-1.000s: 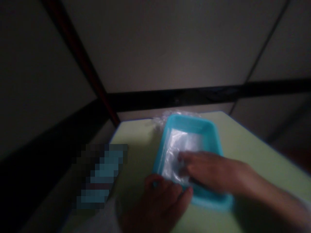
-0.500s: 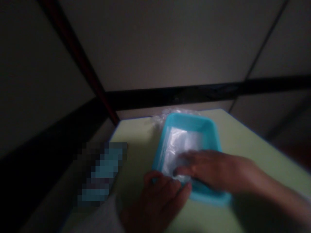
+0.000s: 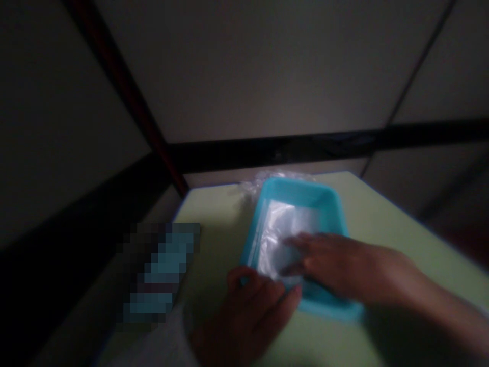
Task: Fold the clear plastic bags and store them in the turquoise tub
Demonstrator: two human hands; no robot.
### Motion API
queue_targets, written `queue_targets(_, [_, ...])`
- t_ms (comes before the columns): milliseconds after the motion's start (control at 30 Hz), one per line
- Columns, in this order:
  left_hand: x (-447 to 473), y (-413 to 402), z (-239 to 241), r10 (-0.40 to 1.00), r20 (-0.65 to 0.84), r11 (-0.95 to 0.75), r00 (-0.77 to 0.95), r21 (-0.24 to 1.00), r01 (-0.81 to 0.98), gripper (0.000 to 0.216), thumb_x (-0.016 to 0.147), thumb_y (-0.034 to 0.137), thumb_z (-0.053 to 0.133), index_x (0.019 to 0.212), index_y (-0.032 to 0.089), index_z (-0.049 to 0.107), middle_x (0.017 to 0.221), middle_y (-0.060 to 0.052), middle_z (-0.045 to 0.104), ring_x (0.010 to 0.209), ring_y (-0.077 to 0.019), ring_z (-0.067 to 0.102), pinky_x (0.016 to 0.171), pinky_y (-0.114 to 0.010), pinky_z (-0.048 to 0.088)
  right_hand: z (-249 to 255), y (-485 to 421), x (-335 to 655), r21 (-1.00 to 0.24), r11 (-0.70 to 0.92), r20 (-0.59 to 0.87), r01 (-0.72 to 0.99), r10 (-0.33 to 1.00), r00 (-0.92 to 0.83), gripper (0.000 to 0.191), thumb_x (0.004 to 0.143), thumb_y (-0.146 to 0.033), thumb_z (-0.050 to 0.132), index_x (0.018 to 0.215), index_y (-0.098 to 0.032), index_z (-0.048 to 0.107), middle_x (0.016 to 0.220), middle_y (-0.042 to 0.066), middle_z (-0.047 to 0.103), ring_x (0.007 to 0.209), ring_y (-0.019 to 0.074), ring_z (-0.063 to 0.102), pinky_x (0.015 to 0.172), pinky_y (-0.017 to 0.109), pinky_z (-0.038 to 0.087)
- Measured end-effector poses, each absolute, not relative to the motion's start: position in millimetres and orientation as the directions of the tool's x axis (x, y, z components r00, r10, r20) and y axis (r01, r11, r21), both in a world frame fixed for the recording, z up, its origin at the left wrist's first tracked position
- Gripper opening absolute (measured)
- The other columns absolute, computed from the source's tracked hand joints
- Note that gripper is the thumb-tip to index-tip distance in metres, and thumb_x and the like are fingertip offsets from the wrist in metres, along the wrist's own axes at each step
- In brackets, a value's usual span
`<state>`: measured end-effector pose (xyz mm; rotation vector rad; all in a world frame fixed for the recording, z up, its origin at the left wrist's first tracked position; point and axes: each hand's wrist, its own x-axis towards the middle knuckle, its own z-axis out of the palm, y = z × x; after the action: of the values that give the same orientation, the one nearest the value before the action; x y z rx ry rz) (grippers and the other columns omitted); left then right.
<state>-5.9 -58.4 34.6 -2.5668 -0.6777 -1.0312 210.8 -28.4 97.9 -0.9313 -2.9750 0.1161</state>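
Note:
A turquoise plastic tray (image 3: 335, 204) stands on the table, turned lengthwise away from me. Clear plastic bags (image 3: 275, 224), by their shiny wrinkled look, lie flat inside it. My left hand (image 3: 260, 306) has its fingers curled over the near left corner of the tray's rim. Over the plastic inside the tray reaches my right hand (image 3: 332, 265), palm down, thumb and fingers apart. Its fingertips are slightly blurred and lie at or just above the plastic; the palm hides the tray's right side.
Crumpled clear plastic (image 3: 254, 186) lies behind the tray. On the left of the pale green table (image 3: 214, 214) is a pixelated flat item (image 3: 164, 265), its kind hidden. Wall panels (image 3: 267, 76) with a dark band stand right behind the table's far edge.
My right thumb and fingers have shifted slightly over the plastic, the thumb drawing a little to the right. My left hand and the tray have stayed in place.

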Motion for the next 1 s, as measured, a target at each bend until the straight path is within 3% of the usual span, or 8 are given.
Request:
queue_targets(167, [-5.5,-57.1,33.1,0.314,0.705,-0.849,0.636,-0.091,0.52,0.027,0.097,0.008,0.035,0.106,0.016,0.06,0.084,0.001,0.063,0.077,-0.012,0.056,0.087,-0.032,0.035,113.9,-30.6,210.8,-0.013,0.801,-0.01,0.599,0.599,-0.801,0.022,0.083,-0.008,0.054,0.092,-0.015,0.073,0.116,0.016,0.066,0.106,0.0276,0.062,0.087,0.038,0.051])
queue_targets(367, [-6.2,-55.9,33.2,0.32,0.689,-0.843,0.65,-0.107,0.528,0.026,0.093,0.005,0.04,0.109,0.016,0.059,0.086,0.001,0.063,0.08,-0.0121,0.057,0.086,-0.033,0.036,122.3,-31.4,209.3,-0.02,0.798,-0.058,0.602,0.6,-0.798,0.022,0.081,-0.004,0.051,0.079,-0.012,0.072,0.089,0.015,0.071,0.08,0.0248,0.067,0.073,0.035,0.053])
queue_targets(667, [-1.7,-51.7,32.4,0.307,0.763,-0.852,0.569,-0.046,0.521,0.033,0.099,0.008,0.031,0.102,0.015,0.064,0.081,0.001,0.064,0.074,-0.0109,0.056,0.082,-0.031,0.036,123.9,-26.8,206.4,0.024,0.754,-0.216,0.657,0.645,-0.733,0.019,0.082,-0.005,0.051,0.085,-0.01,0.069,0.086,0.014,0.07,0.076,0.0234,0.065,0.069,0.033,0.05])
queue_targets(833, [1.3,-52.5,37.8,0.366,0.768,-0.806,0.526,-0.022,0.592,0.031,0.099,0.013,0.035,0.1,0.017,0.065,0.081,0.003,0.063,0.072,-0.0089,0.058,0.08,-0.03,0.037,130.6,-24.5,213.6,-0.073,0.72,-0.038,0.69,0.689,-0.723,0.019,0.087,-0.011,0.05,0.081,-0.013,0.067,0.082,0.01,0.067,0.072,0.0206,0.063,0.067,0.033,0.049])
queue_targets(1000, [0.2,-40.9,41.1,0.335,0.803,-0.752,0.492,-0.087,0.654,0.019,0.093,0.01,0.047,0.103,0.016,0.063,0.082,0.001,0.064,0.072,-0.0114,0.058,0.077,-0.032,0.038,136.3,-19.3,225.4,-0.119,0.73,0.346,0.673,0.666,-0.661,0.021,0.091,-0.018,0.047,0.105,-0.016,0.062,0.119,0.013,0.057,0.1,0.0239,0.06,0.085,0.038,0.048])
